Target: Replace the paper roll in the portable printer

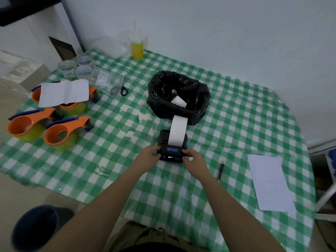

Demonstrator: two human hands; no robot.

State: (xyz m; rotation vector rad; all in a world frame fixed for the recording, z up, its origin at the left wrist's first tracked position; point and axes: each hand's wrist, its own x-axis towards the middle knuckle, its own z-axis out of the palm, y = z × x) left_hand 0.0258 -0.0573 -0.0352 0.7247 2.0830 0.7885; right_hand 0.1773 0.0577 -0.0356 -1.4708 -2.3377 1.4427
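A small black portable printer (pixel 172 149) with a blue label and lit front buttons sits on the green checked tablecloth (pixel 218 135) in the middle. A white paper strip (pixel 177 130) runs out of its top and up over the rim of a black plastic bag (pixel 179 96) behind it, where its end lies inside. My left hand (pixel 149 154) grips the printer's left side. My right hand (pixel 193 158) grips its right side. The roll inside the printer is hidden.
Orange tape dispensers (pixel 60 132) with yellow-green tape stand at the left, one under a white sheet (pixel 64 92). Scissors (pixel 120 87) and clear tape rolls (pixel 76 67) lie behind them. A yellow drink (pixel 137 49) stands at the back. A pen (pixel 221 170) and white paper (pixel 269 182) lie at the right.
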